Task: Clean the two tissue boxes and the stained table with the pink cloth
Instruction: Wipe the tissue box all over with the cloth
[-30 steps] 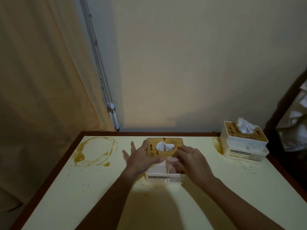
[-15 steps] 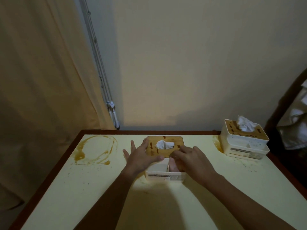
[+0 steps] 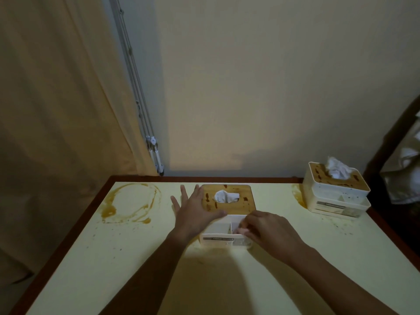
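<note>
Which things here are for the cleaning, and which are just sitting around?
For the job: middle tissue box, right tissue box, stained table, pink cloth peeking under the right hand, left hand on the lid.
Just there: curtain, leaning metal pole.

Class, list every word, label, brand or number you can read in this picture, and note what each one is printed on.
On the front of the near tissue box, a dark label strip: light lettering, too blurred to read.
On the front of the right tissue box, a pale label: too small and blurred to read.
No other words, numbers or signs show.
</note>
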